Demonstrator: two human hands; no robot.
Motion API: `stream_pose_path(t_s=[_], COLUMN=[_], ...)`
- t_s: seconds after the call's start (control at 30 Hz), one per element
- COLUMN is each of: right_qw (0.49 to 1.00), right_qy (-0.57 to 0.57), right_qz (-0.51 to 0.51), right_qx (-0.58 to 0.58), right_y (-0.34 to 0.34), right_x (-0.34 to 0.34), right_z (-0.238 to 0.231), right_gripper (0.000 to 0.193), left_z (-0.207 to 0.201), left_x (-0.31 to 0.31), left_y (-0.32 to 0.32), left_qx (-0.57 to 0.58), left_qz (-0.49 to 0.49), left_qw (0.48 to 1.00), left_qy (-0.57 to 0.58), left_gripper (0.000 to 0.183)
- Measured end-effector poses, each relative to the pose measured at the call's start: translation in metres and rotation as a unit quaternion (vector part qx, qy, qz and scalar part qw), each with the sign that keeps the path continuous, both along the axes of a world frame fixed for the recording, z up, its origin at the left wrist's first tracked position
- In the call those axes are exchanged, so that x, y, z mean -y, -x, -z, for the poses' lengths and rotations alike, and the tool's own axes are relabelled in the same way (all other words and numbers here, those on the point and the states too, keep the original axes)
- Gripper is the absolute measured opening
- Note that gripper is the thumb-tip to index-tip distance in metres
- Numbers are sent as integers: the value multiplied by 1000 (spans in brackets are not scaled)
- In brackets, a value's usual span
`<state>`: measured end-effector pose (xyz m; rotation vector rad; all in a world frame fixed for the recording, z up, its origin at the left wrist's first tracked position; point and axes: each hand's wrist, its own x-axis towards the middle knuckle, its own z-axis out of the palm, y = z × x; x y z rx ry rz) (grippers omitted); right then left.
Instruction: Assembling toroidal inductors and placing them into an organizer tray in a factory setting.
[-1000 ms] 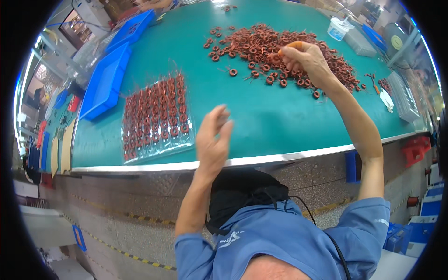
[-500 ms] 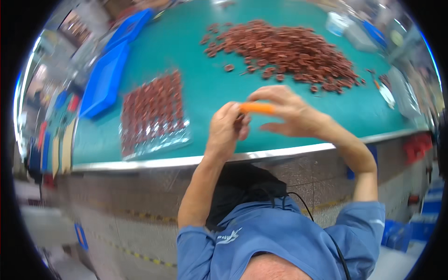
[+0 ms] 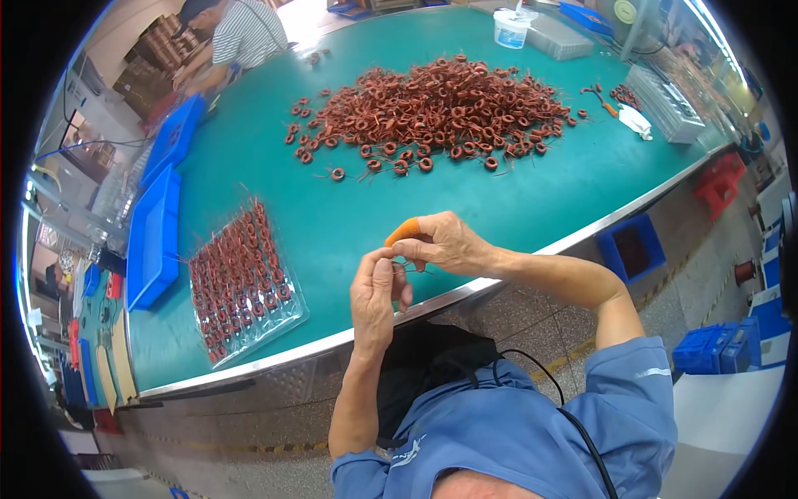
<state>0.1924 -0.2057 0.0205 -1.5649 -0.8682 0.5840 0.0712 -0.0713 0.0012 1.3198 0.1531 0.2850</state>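
My left hand [image 3: 374, 293] is closed around a small copper-wound ring coil, mostly hidden by the fingers. Thin wire leads [image 3: 409, 268] stick out between my two hands. On my right hand [image 3: 449, 243] an orange finger cot [image 3: 403, 232] covers the index finger. That finger and the thumb pinch at the leads, right against the left fingertips. To the left lies a clear plastic tray [image 3: 287, 316] filled with rows of similar red-brown coils [image 3: 241, 279]. Beyond my hands spreads a big loose heap of the coils [image 3: 440, 108].
Blue trays [image 3: 154, 241] line the table's left edge. At the far right are a white tub [image 3: 512, 29], clear plastic trays [image 3: 665, 104] and an orange-handled tool [image 3: 609, 109] beside a white cloth. Another person [image 3: 241, 37] works at the far left. A blue bin [image 3: 632, 249] sits below the table.
My right hand's fingers, apart before, have closed in against the left hand, and wire leads now show between them. The whole view has shifted and is sharper.
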Motion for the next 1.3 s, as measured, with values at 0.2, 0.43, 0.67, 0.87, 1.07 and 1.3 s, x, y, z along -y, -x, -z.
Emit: stream_pose_path(t_s=[0.2, 0.43, 0.67, 0.87, 1.07, 1.3], right_qw=[865, 809, 878, 994, 990, 992], right_qy=[-8, -42, -77, -52, -35, -65], right_qz=[71, 81, 86, 82, 98, 102], right_qx=[497, 580, 464, -46, 91, -38], right_y=[-2, 16, 16, 15, 16, 18], right_x=[3, -3, -3, -9, -9, -11], right_z=[6, -5, -10, 9, 18, 31], right_gripper=[14, 17, 11, 23, 24, 32], left_z=[1, 19, 9, 12, 12, 26], left_x=[-5, -8, -10, -2, -14, -14], left_y=[0, -10, 1, 3, 7, 11], left_qx=[-83, -8, 12, 6, -32, -13], left_qz=[58, -11, -11, -31, 12, -30], left_qw=[990, 986, 994, 995, 997, 999], left_qy=[102, 166, 112, 99, 69, -29], left_gripper=[31, 26, 22, 23, 20, 19])
